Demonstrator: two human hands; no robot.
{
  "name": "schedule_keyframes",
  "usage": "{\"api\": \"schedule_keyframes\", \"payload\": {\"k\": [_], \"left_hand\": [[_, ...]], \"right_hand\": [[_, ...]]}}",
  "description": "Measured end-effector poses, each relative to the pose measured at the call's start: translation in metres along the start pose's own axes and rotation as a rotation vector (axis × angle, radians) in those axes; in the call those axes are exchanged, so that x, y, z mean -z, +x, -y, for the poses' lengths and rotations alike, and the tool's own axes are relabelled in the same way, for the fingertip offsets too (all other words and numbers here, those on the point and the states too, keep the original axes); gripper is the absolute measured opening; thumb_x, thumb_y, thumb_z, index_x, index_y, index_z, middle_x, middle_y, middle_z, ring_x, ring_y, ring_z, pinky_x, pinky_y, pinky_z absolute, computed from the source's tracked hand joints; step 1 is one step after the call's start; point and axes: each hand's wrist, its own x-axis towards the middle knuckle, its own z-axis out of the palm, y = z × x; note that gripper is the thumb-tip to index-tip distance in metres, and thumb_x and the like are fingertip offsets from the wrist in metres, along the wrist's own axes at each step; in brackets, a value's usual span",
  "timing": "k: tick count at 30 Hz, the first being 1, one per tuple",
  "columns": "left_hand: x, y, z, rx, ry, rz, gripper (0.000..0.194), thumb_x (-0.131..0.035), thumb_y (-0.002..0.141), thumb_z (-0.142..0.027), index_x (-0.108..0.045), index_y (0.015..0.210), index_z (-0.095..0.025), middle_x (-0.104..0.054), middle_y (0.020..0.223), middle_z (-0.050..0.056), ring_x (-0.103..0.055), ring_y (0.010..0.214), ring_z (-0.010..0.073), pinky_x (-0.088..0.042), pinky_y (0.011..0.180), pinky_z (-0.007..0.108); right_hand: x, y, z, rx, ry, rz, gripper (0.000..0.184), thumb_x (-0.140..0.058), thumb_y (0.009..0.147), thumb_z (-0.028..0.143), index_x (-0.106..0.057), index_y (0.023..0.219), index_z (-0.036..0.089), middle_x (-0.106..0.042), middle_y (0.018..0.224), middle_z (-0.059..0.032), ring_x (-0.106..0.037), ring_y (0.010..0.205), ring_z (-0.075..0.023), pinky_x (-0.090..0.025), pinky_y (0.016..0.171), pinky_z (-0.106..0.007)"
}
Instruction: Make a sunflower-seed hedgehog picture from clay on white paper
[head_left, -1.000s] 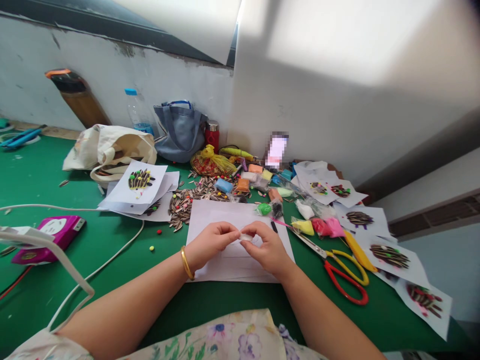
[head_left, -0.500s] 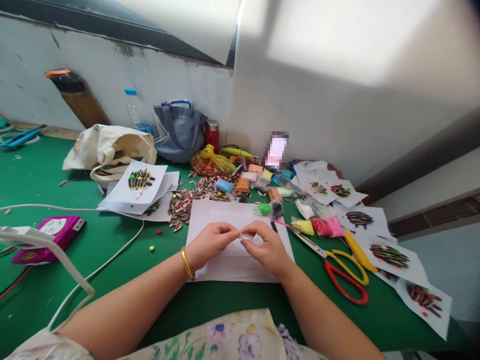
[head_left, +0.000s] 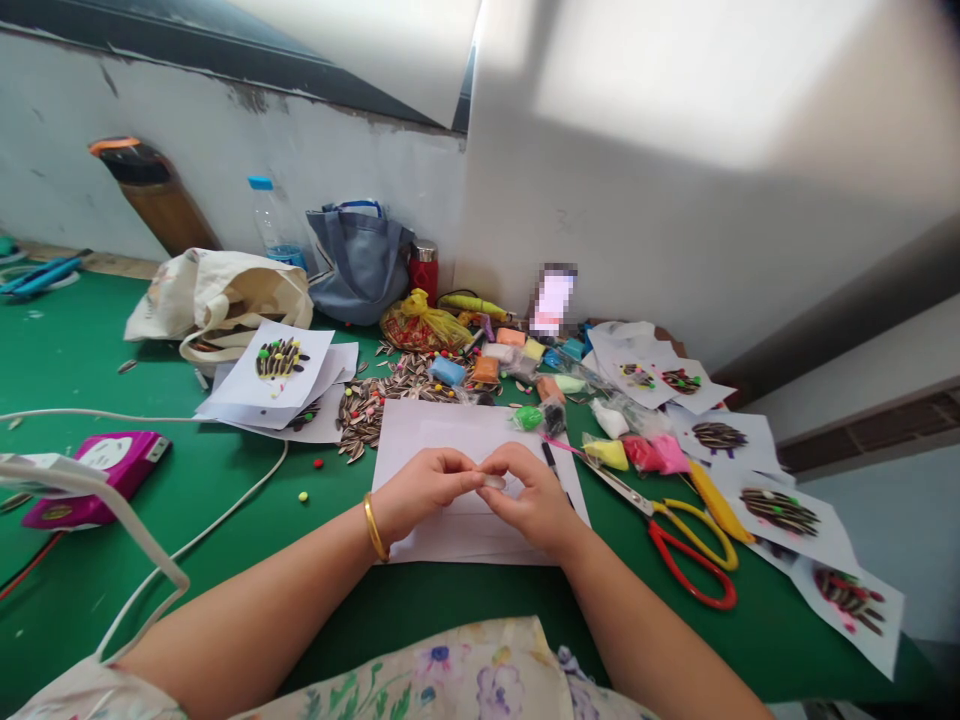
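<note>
My left hand [head_left: 431, 488] and my right hand [head_left: 531, 497] meet over a sheet of white paper [head_left: 409, 430] on the green table. Between their fingertips is a small white piece [head_left: 494, 481], possibly soft clay; its material is unclear. Thumb and forefinger of each hand are pinched on it, and the fingers hide part of it. Faint lines show on the paper below. A black pen [head_left: 551, 460] lies on the sheet just beyond my right hand. Sunflower seeds [head_left: 367, 412] are heaped past the paper's upper left corner.
Scissors [head_left: 652, 510] with red and yellow handles lie right of the paper, near bagged coloured clay [head_left: 606, 453]. Seed-decorated sheets [head_left: 780, 510] line the right edge; more papers [head_left: 300, 390] lie left. A white cable [head_left: 247, 500] and a magenta box [head_left: 112, 475] are at left. A phone [head_left: 553, 300] leans behind.
My fingers have shifted slightly around the white piece, and the fingertips have come closer together. More of the pen shows beside my right hand. The things on the table stay put.
</note>
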Motion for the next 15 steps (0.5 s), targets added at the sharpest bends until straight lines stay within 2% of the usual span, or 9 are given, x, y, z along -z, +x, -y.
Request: {"api": "schedule_keyframes", "payload": {"k": [7, 15], "left_hand": [[0.0025, 0.0012, -0.0004, 0.006, -0.020, 0.013, 0.039, -0.070, 0.072, -0.051, -0.070, 0.082, -0.014, -0.052, 0.063, -0.002, -0.037, 0.056, 0.0092, -0.027, 0.052, 0.023], [-0.0003, 0.0012, 0.0019, -0.016, -0.088, 0.019, 0.042, -0.068, 0.073, -0.054, -0.070, 0.081, -0.012, -0.048, 0.061, -0.002, -0.037, 0.056, 0.0094, -0.028, 0.052, 0.023]], "right_hand": [[-0.0010, 0.0001, -0.0007, -0.019, -0.014, 0.004, 0.014, -0.065, 0.080, 0.019, -0.064, 0.093, 0.024, -0.063, 0.088, -0.0019, -0.058, 0.085, -0.0186, -0.046, 0.079, -0.032], [-0.0021, -0.0004, -0.0021, -0.044, -0.022, -0.059, 0.008, -0.062, 0.083, 0.020, -0.063, 0.090, 0.024, -0.063, 0.086, -0.0019, -0.057, 0.083, -0.0180, -0.046, 0.077, -0.032]]}}
